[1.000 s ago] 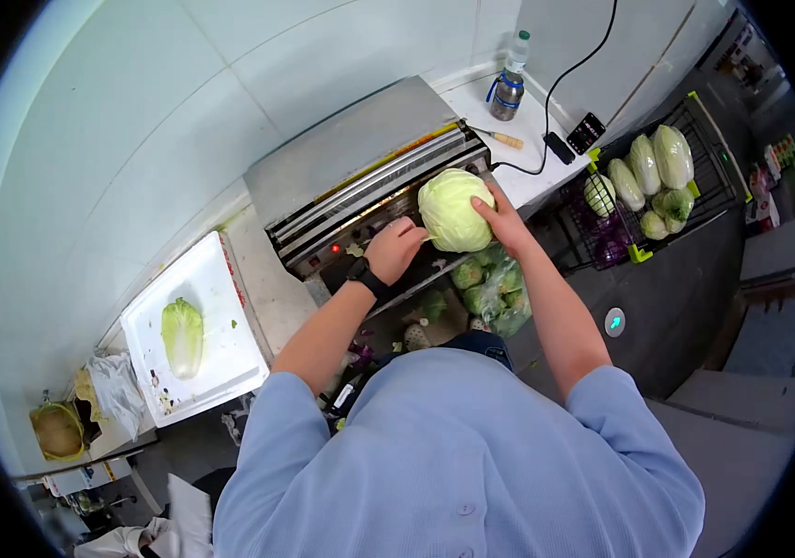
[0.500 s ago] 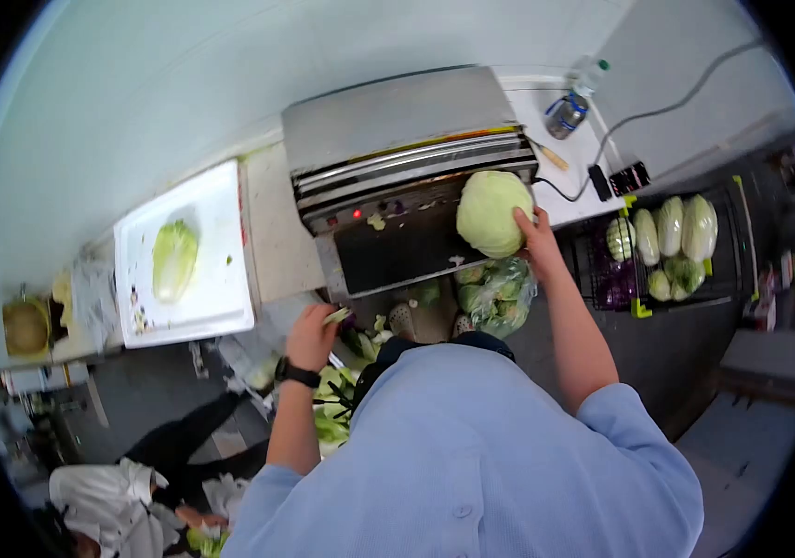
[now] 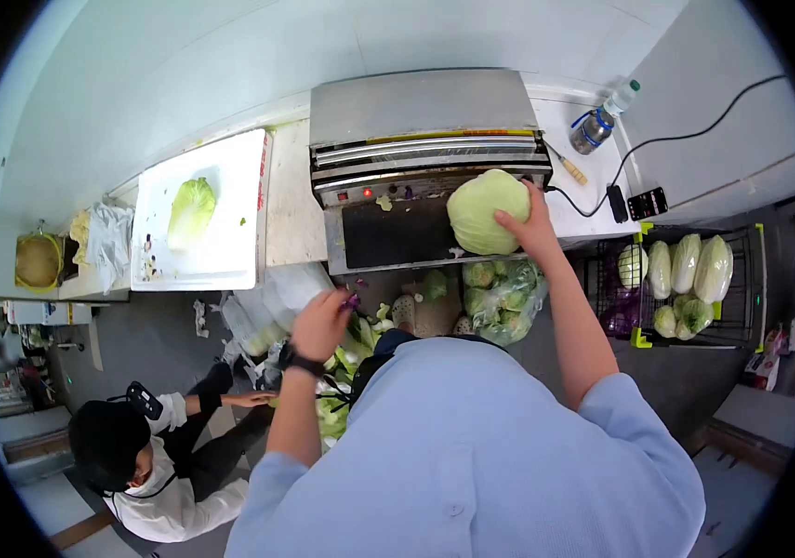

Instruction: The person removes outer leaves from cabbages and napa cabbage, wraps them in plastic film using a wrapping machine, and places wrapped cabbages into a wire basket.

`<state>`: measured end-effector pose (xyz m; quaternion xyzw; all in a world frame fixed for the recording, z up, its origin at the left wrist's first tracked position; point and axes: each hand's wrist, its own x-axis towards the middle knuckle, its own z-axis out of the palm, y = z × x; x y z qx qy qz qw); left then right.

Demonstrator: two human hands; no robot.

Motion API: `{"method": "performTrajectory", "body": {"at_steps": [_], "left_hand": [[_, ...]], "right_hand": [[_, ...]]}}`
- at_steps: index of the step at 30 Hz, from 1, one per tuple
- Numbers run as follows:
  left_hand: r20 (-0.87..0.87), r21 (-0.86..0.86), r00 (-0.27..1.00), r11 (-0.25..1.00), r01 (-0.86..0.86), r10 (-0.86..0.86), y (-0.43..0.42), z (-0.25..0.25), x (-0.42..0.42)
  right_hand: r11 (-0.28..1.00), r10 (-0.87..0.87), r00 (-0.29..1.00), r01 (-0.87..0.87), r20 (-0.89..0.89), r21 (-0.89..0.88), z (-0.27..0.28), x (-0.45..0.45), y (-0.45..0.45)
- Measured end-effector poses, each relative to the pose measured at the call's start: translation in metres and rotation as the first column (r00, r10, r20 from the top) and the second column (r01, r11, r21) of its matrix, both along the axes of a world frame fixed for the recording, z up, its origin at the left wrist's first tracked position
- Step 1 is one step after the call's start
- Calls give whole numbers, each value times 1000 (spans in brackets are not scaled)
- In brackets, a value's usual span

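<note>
A round pale green cabbage [image 3: 488, 212] rests on the front right of the wrapping machine [image 3: 425, 107], above its black plate [image 3: 396, 234]. My right hand [image 3: 532, 223] is closed round the cabbage's right side, thumb on top. My left hand [image 3: 321, 325] hangs in front of the machine, over a heap of loose leaves [image 3: 337, 405]. Its fingers are curled together, and whether anything is between them is too small to tell. A small red light glows on the machine's front, with leaf scraps beside it.
A white tray [image 3: 253, 209] holding a Chinese cabbage stands left. A bottle [image 3: 593, 130], a knife [image 3: 572, 169] and a phone [image 3: 647, 204] lie right. A cart [image 3: 751, 279] of wrapped vegetables stands far right. A co-worker [image 3: 160, 465] crouches lower left; bagged cabbages [image 3: 502, 302] sit below the machine.
My left hand has left the cabbage and moved down and left; the bit of leaf it held half a second ago no longer shows. The view has turned, bringing the co-worker in.
</note>
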<state>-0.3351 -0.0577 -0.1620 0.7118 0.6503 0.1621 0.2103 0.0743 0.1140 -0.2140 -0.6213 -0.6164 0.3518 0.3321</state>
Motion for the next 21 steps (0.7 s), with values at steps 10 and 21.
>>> {"method": "performTrajectory", "body": {"at_steps": [10, 21], "left_hand": [[-325, 530, 624, 409, 743, -711, 159, -20, 140], [-473, 335, 356, 210, 919, -806, 197, 12, 149]], "right_hand": [[989, -45, 967, 78, 250, -124, 45, -43, -2], [976, -72, 973, 114, 220, -185, 39, -39, 9]]}}
